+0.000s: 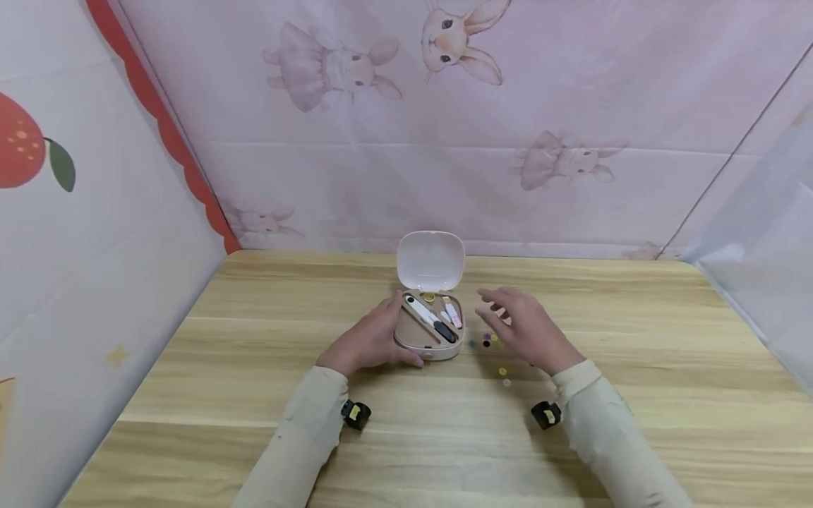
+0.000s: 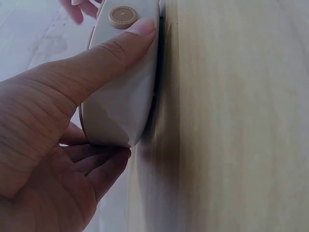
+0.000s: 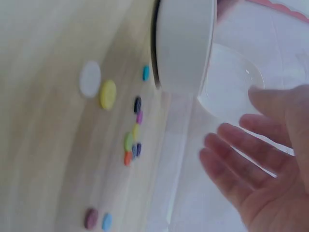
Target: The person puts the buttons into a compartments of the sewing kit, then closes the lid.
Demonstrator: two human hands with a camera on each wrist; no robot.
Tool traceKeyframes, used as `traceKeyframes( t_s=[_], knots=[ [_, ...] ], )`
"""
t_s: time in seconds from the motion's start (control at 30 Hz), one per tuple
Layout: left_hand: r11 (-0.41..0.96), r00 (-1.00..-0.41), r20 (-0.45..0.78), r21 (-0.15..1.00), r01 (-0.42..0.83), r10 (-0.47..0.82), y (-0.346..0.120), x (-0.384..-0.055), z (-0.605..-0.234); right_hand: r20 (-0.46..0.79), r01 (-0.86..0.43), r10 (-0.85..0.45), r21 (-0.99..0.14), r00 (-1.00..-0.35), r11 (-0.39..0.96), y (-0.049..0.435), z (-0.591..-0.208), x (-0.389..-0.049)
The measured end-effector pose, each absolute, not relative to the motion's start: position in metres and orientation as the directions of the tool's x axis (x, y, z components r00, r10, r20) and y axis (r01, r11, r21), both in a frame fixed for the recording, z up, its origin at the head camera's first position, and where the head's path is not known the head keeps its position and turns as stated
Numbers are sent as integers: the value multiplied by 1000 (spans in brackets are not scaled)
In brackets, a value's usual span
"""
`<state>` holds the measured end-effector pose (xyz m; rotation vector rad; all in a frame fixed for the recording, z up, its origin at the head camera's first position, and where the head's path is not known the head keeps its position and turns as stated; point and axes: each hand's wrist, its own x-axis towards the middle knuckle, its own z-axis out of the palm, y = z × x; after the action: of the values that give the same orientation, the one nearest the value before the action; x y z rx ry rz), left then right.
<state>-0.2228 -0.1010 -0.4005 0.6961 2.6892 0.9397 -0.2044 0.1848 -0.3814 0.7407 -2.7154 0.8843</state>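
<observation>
A small white sewing box (image 1: pixel 449 352) stands on the table with its lid (image 1: pixel 430 259) raised at the back. My left hand (image 1: pixel 371 335) holds its left side; in the left wrist view the thumb presses the front beside a brown button-shaped catch (image 2: pixel 122 17). Inside the box lie a slim white tool with a black end (image 1: pixel 444 330), a small pink-and-white piece (image 1: pixel 453 314) and a round yellow thing (image 1: pixel 428 297). To the right of the box hovers my right hand (image 1: pixel 524 328), fingers apart and holding nothing. Beneath it, loose buttons (image 3: pixel 108 94) in several colours lie scattered.
The wooden table (image 1: pixel 209 395) ends at a pink rabbit-print curtain (image 1: pixel 381 183) behind the box. Pale sheets hang at the left and right sides. A white button (image 1: pixel 507 383) lies nearest the front of the scattered ones.
</observation>
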Motion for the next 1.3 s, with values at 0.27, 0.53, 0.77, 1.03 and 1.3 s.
traceKeyframes(
  t_s=[0.27,0.53,0.77,1.03,1.3],
  knots=[
    [673,-865,-27,641,370,501,-102,-225,-401,414,-501,-340,-385,-844,775,198,-376,-210],
    [678,-864,-40,639,364,502,-101,-226,-402,374,-444,-320,-315,-871,839,205,-380,-212],
    [679,-867,-50,644,352,496,-101,-226,-403,279,-408,-329,-309,-902,859,207,-385,-216],
    [685,-870,-48,638,351,490,-102,-225,-403,191,-409,-367,-267,-910,873,207,-389,-223],
    [689,-872,-57,639,343,486,-102,-224,-404,127,-390,-370,-253,-920,885,206,-393,-228]
  ],
)
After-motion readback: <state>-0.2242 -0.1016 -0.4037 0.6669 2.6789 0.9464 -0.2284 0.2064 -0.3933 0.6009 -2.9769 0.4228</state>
